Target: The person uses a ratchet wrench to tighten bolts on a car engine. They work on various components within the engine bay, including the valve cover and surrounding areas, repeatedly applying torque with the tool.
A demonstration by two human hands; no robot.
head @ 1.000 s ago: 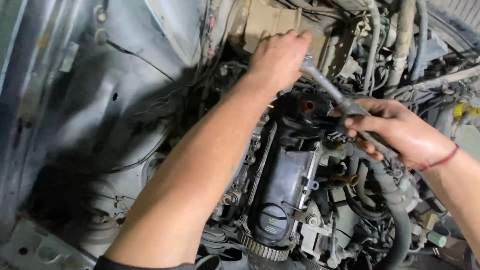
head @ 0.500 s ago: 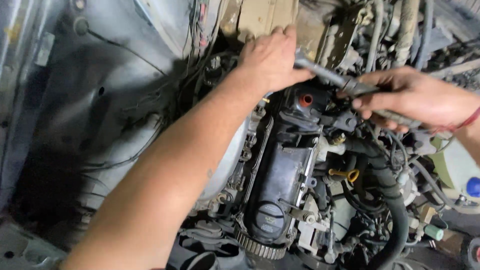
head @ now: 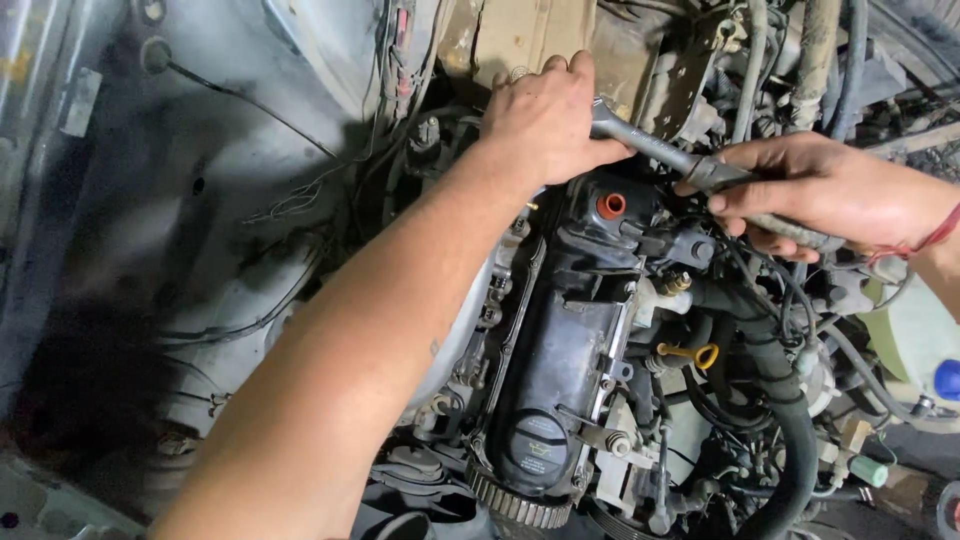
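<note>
The left hand lies knuckles-up over the far end of a long grey metal wrench, its fingers curled down together around the tool's head, which is hidden beneath the palm at the top of the engine. The right hand grips the other end of the wrench, fingers wrapped tight round the handle, thumb lying along the shaft; a red thread circles its wrist. The wrench runs slantwise between the two hands, just above the black engine cover. An orange-red cap sits on the cover just below the left hand. A yellow dipstick loop shows to the right of the cover, beside a thick black hose that curves down toward the lower edge. A toothed pulley rims the near end of the cover. Loose wires trail over the grey body panel on the left.
</note>
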